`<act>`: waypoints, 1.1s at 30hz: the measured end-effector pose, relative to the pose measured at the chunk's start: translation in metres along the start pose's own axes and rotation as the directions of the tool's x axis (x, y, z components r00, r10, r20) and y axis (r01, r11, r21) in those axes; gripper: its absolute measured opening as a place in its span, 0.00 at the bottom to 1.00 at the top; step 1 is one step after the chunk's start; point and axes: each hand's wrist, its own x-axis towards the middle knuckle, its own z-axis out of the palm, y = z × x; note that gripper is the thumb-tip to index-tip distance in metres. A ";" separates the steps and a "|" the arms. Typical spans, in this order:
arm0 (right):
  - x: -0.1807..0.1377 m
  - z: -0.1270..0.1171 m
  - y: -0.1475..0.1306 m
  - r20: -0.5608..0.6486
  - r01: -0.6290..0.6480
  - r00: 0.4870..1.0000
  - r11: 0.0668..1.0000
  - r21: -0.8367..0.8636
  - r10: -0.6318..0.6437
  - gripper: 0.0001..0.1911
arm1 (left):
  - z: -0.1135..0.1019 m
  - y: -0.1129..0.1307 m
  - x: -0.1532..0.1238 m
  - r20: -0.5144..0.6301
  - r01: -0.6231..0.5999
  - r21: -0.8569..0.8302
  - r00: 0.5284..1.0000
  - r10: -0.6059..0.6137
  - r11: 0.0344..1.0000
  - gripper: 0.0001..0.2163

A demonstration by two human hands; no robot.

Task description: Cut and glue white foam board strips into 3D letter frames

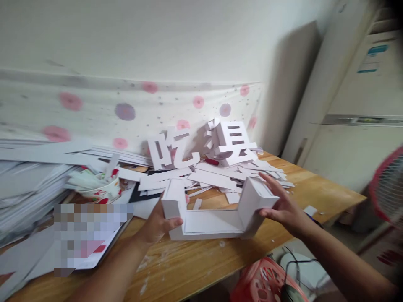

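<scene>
A white U-shaped foam-board piece [214, 221] is held between my two hands over the front of the wooden table. My left hand [159, 222] grips its left upright, with the thumb on the near face and the other fingers mostly hidden behind. Around the right upright, my right hand [281, 207] has its thumb on the near side and its fingers along the top outer edge. Beyond the piece lie loose white board strips [214, 180]. White three-dimensional character shapes, one at left [173, 149] and one at right [233, 140], stand against the back wall.
A patterned bowl [102, 191] of scraps stands left, near stacked white boards [31, 184]. A blurred-out flat object [94, 239] lies in front. Below the wooden table's [330, 188] edge is a red basket [258, 281]; a fan [388, 188] stands right.
</scene>
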 end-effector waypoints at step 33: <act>0.016 0.027 -0.018 0.141 -0.210 0.974 0.941 0.266 0.178 0.37 | 0.006 0.029 0.000 -0.293 -0.001 -0.318 0.951 -0.098 0.948 0.29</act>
